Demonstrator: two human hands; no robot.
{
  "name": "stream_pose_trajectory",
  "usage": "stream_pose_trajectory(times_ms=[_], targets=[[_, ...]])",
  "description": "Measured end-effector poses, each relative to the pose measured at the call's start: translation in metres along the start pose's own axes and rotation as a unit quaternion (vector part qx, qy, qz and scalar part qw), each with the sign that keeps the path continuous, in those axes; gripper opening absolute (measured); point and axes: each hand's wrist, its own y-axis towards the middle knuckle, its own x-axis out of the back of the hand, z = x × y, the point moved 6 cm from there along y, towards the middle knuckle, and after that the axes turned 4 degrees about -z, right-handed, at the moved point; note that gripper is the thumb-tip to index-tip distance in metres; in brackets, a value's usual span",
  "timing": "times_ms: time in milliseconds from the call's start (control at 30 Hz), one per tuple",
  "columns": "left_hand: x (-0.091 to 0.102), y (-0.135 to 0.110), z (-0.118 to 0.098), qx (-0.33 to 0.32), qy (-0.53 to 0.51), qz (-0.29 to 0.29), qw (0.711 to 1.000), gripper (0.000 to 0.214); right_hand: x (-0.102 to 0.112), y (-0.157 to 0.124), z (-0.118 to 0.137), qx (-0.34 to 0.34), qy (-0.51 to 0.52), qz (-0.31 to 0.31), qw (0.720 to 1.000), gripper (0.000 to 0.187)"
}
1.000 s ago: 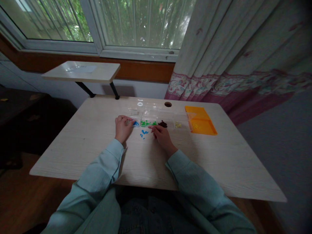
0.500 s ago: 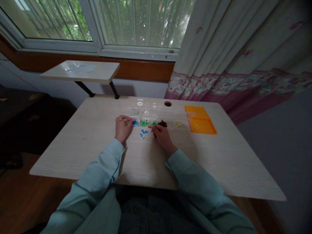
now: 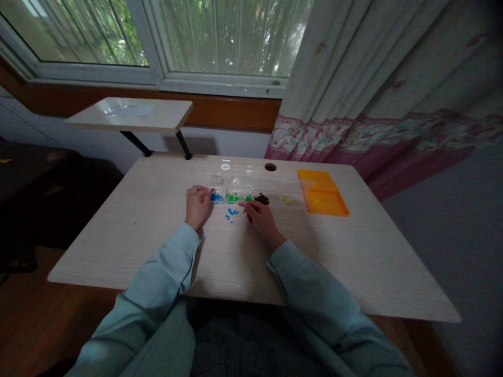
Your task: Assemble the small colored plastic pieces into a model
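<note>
Pale desk [image 3: 338, 267] bears blue pieces [image 3: 232, 212] between left hand [image 3: 197, 206] and right hand [image 3: 259, 216], orange tray [image 3: 329, 199] rightward; I can't tell either grip.

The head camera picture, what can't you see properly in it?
All in the head view:
What the right hand pinches, if anything: too small to tell.
Part of the clear box at its left end: hidden by the left hand.
Marks on the paper on the raised shelf: too small to read.
The curtain's top: cut off by the upper edge.

No legible text or numbers anywhere.
</note>
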Motion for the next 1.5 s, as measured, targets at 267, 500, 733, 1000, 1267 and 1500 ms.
stream_pose_trajectory(times_ms=[267,500,733,1000,1267,1500], targets=[[0.001,-0.001,-0.001,-0.004,-0.003,-0.007,1.000,0.029,0.001,0.001,0.000,0.015,-0.030,-0.012,0.999,0.039],[0.003,-0.001,-0.003,-0.003,-0.001,-0.009,1.000,0.029,-0.003,-0.002,0.006,0.120,-0.157,-0.033,0.980,0.016],[0.002,-0.001,-0.003,0.001,-0.010,-0.010,1.000,0.028,-0.011,-0.005,0.005,0.146,-0.220,0.004,0.964,0.016],[0.004,-0.001,-0.007,-0.001,-0.010,-0.012,1.000,0.028,-0.015,-0.008,0.010,0.168,-0.261,0.026,0.950,0.016],[0.005,-0.002,-0.010,-0.010,-0.011,-0.013,1.000,0.027,-0.016,-0.010,0.010,0.165,-0.247,0.024,0.955,0.016],[0.011,-0.005,-0.029,-0.054,-0.013,-0.014,0.998,0.024,0.001,0.000,0.005,0.066,-0.102,-0.029,0.992,0.015]])
